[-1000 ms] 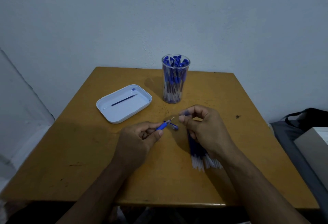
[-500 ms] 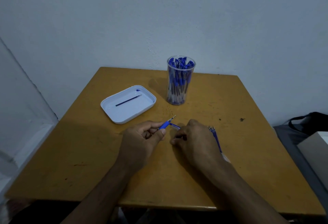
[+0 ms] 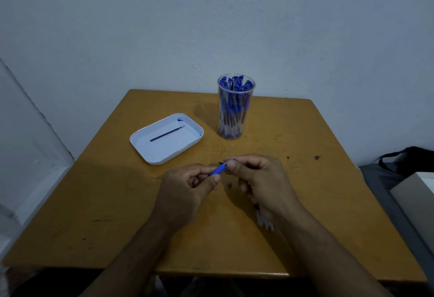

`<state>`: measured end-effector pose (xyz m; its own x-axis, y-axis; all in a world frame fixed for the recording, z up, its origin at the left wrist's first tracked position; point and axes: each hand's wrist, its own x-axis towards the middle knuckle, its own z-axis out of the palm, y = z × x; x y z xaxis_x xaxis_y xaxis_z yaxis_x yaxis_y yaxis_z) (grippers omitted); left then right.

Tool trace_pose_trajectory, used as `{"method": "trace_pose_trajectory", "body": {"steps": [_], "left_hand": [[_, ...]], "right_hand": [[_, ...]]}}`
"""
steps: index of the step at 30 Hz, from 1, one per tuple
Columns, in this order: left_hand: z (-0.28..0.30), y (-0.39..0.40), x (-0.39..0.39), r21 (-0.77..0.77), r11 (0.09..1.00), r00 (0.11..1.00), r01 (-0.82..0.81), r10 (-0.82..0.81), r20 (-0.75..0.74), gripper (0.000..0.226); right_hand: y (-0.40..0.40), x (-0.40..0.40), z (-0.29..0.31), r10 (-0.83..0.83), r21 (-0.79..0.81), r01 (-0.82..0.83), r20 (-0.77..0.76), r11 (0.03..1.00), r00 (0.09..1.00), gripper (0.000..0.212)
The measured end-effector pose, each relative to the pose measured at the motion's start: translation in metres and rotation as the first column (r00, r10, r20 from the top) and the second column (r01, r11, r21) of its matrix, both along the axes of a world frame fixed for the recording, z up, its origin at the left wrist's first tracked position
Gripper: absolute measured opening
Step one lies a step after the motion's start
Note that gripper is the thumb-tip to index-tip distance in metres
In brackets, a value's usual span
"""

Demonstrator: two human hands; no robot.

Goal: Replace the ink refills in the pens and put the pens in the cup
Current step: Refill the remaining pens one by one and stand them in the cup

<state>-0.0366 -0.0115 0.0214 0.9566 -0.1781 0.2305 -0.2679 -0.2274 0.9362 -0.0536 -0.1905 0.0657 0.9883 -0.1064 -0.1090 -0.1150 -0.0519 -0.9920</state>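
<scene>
Left hand [image 3: 187, 186]: grips the blue pen [image 3: 218, 169], tip pointing up and away.
Right hand [image 3: 263, 179]: fingertips pinch the pen's thin metal tip end.
Cup [image 3: 235, 106]: clear, upright at the table's far side, packed with blue pens.
Tray [image 3: 166, 138]: white, left of the cup, holds 1 dark refill [image 3: 167, 133].
Table [image 3: 117, 202]: more pens [image 3: 264, 220] lie under the right wrist.

Wooden table [image 3: 98, 202]: white tray [image 3: 143, 149], clear cup [image 3: 235, 108], pen bundle [image 3: 265, 220].
</scene>
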Motion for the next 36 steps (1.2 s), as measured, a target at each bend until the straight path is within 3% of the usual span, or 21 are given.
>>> {"method": "trace_pose_trajectory", "body": {"steps": [5, 10, 12, 14, 17, 20, 22, 26, 32, 36], "left_hand": [[-0.001, -0.002, 0.0, 0.003, 1.0, 1.0, -0.004, 0.004, 0.01, 0.024], [-0.005, -0.001, 0.001, 0.065, 0.998, 0.999, -0.014, 0.011, 0.044, 0.023], [-0.005, -0.001, 0.002, 0.064, 0.998, 0.999, -0.019, 0.016, 0.049, 0.024], [-0.005, -0.002, 0.002, 0.062, 0.998, 0.998, -0.02, 0.017, 0.053, 0.024], [-0.005, -0.002, 0.002, 0.068, 0.997, 0.999, -0.022, 0.019, 0.051, 0.025], [-0.006, -0.003, 0.002, 0.067, 0.997, 0.999, -0.026, 0.024, 0.033, 0.021], [-0.006, -0.003, 0.002, 0.08, 0.996, 0.999, -0.031, 0.029, 0.031, 0.021], [-0.007, -0.003, 0.002, 0.1, 0.994, 0.999, -0.035, 0.031, 0.034, 0.02], [-0.006, -0.003, 0.001, 0.114, 0.993, 0.998, -0.036, 0.03, 0.05, 0.021], [-0.006, -0.003, 0.001, 0.099, 0.995, 0.999, -0.03, 0.026, 0.04, 0.021]], "right_hand": [[-0.007, 0.004, 0.013, -0.185, 0.287, 0.174, 0.014, 0.942, 0.983, 0.016], [-0.038, 0.015, 0.016, -0.46, 0.334, 0.439, -0.016, 0.834, 0.888, 0.013], [-0.053, 0.017, 0.015, -0.441, 0.269, 0.44, -0.059, 0.857, 0.895, 0.021], [-0.066, 0.015, 0.014, -0.336, 0.162, 0.341, -0.058, 0.926, 0.94, 0.027], [-0.076, 0.008, 0.014, -0.236, -0.088, 0.233, -0.016, 0.968, 0.972, 0.017], [-0.077, 0.0, 0.012, -0.267, -0.434, 0.265, 0.059, 0.861, 0.962, 0.001], [-0.076, -0.003, 0.007, -0.268, -0.571, 0.255, 0.063, 0.78, 0.961, 0.008], [-0.074, -0.007, -0.001, -0.285, -0.658, 0.251, 0.058, 0.71, 0.957, 0.015], [-0.072, -0.011, -0.008, -0.242, -0.709, 0.202, 0.046, 0.675, 0.969, 0.008], [-0.075, -0.011, -0.014, -0.204, -0.732, 0.183, 0.061, 0.656, 0.977, 0.014]]}}
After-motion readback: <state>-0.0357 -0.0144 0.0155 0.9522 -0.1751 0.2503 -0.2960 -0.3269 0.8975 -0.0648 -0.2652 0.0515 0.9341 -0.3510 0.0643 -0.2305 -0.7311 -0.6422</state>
